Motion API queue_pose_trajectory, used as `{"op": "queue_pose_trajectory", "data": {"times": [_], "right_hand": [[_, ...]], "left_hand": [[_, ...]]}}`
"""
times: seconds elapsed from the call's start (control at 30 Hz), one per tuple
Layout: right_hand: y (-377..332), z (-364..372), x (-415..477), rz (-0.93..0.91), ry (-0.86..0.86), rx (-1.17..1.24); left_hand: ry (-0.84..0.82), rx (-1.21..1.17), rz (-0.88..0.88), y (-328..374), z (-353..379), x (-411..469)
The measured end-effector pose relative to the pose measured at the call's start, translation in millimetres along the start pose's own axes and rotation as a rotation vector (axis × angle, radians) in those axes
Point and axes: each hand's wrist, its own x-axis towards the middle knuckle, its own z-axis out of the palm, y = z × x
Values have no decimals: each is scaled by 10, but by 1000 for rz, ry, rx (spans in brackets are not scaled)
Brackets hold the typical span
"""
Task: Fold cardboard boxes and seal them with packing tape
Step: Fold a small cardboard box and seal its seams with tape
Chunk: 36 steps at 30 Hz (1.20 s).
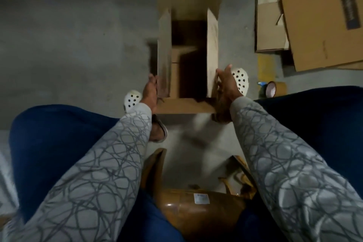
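View from above of a seated person leaning over an open cardboard box (212, 49) that stands on a grey concrete floor (68, 35) between their feet, which are in white clogs (240, 80). The left hand (150, 89) lies against the outside of the box's left flap; motion blur hides whether its fingers curl round the edge, so its grip cannot be told. The right hand (225, 84) lies flat on the outside of the right flap with fingers that look straight, pressing rather than gripping. All four top flaps are raised, the far one leaning back. Inside, the bottom flaps appear folded shut, with a seam faintly visible (no tape can be made out on it). A roll of packing tape (276, 89) lies on the floor just beside the right foot, in nobody's hand. Flattened cardboard (318, 25) lies well apart at the upper right. Judging by this, the box is shaped, but closing the top and taping it remain to be done.
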Motion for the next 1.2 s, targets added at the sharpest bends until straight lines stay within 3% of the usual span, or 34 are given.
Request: {"op": "queue_pose_trajectory", "data": {"times": [0.07,0.2,0.27,0.33,0.37,0.43,0.5,0.57,0.63,0.77,0.87,0.97,1.1,1.2], "right_hand": [[138,-2,-48,-12,3,-22],[180,31,-261,-142,108,-341],[269,30,-412,-331,208,-572],[395,43,-584,-443,318,-660],[465,50,-641,-490,349,-787],[603,69,-732,-692,411,-1167],[648,132,-786,-963,347,-1318],[675,184,-757,-1024,152,-1256],[675,217,-738,-896,73,-1250],[567,185,-714,-850,228,-1392],[456,73,-726,-700,298,-1475],[442,-124,-664,-528,328,-1411],[503,-287,-568,-492,469,-1312],[599,-245,-496,-545,499,-1326]], "left_hand": [[23,40,-2,-320,-137,283],[-16,241,116,-137,50,-308],[-3,492,216,-97,131,-491],[86,953,328,-113,143,-610],[167,1162,450,-144,159,-662],[216,1350,813,-178,242,-790],[48,1366,1075,-205,380,-759],[-121,1427,1015,-195,476,-736],[-102,1489,906,-168,477,-738],[106,1548,832,-85,293,-744],[67,1499,558,6,56,-737],[49,1531,440,14,-213,-703],[285,1399,500,-32,-255,-631],[441,1483,580,-127,-66,-582]]}}
